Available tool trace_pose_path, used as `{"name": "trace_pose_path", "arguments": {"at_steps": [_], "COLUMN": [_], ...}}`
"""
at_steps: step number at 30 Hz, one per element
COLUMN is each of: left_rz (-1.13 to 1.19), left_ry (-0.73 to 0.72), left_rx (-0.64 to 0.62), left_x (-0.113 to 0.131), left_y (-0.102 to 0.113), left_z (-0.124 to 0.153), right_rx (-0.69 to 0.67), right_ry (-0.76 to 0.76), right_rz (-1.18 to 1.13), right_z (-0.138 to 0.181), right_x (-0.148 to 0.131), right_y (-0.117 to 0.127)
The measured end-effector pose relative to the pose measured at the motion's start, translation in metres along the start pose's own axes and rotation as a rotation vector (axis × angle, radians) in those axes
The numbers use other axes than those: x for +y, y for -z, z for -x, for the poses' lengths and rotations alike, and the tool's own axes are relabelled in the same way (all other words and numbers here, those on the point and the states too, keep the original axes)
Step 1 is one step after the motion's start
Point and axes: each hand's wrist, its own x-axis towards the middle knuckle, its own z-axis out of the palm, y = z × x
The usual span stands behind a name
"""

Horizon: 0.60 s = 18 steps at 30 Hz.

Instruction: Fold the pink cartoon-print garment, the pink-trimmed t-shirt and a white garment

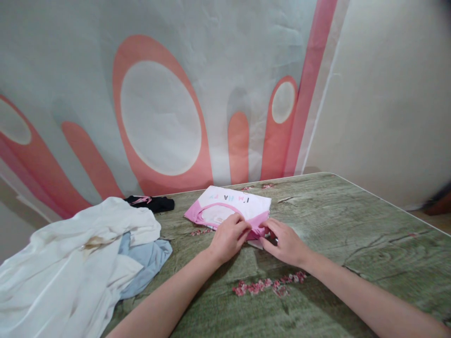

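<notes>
A white and pink shirt [234,197] with coloured letters lies folded into a flat bundle on the table, its pink-edged neck opening towards me. My left hand [230,234] pinches the pink cloth beside the neckline. Just to its right, my right hand [282,239] grips the pink near corner between thumb and fingers. A small flap of the cloth hangs down between both hands. The fingertips partly cover the edge being held.
White garments [81,253] are heaped on the left of the table [369,225], with a light blue cloth [148,263] under them. Behind the heap lies a black garment [158,203] with pink trim. A printed wall sheet [218,70] rises behind the table's far edge.
</notes>
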Motion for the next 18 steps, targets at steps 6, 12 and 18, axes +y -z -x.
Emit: {"name": "trace_pose_path", "arguments": {"at_steps": [6, 12, 18], "left_rz": [-0.108, -0.220, -0.469], "left_ry": [-0.009, -0.115, -0.144], "left_rx": [0.051, -0.027, -0.291], "left_x": [-0.002, 0.000, -0.001], "left_y": [0.006, 0.007, -0.005], "left_z": [0.000, 0.011, 0.006], "right_rx": [0.000, -0.032, -0.022], "right_ry": [-0.051, -0.063, -0.046], "right_rz": [0.085, 0.033, -0.012], "right_z": [-0.026, -0.047, -0.050], "right_x": [-0.011, -0.001, -0.001], "right_y": [-0.010, -0.010, -0.002]}}
